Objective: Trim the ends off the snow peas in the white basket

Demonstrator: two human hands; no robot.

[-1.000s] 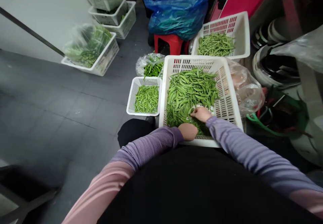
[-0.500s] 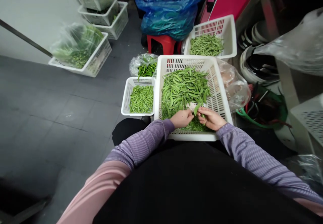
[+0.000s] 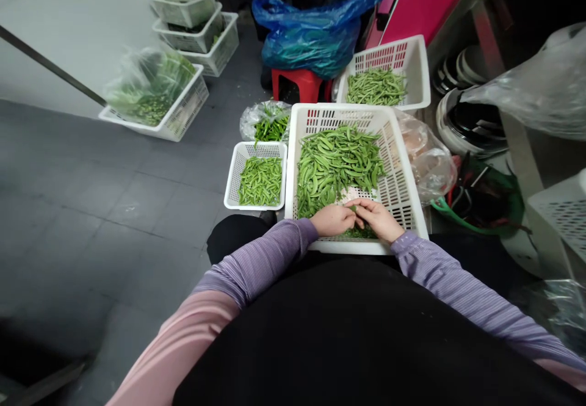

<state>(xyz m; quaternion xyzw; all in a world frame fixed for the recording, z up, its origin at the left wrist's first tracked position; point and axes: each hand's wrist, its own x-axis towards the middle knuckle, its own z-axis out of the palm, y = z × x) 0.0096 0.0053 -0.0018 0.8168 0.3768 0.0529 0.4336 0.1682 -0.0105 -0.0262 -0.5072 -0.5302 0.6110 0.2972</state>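
So my left hand (image 3: 334,220) and right hand (image 3: 376,218) are fingertip to fingertip, pinching a green pod (image 3: 353,209), mostly hidden by my fingers. They're over the near end of a big white basket (image 3: 405,177), with a heap of flat green pods (image 3: 336,159) further in. Just left of it is a small white basket (image 3: 232,177) of little green pods (image 3: 260,181), with a clear bag of green chilies (image 3: 271,126) behind that. Past my big basket there's another white basket (image 3: 417,67) with long green beans (image 3: 376,86), plus a blue plastic bag (image 3: 311,43) on a red stool (image 3: 300,82).
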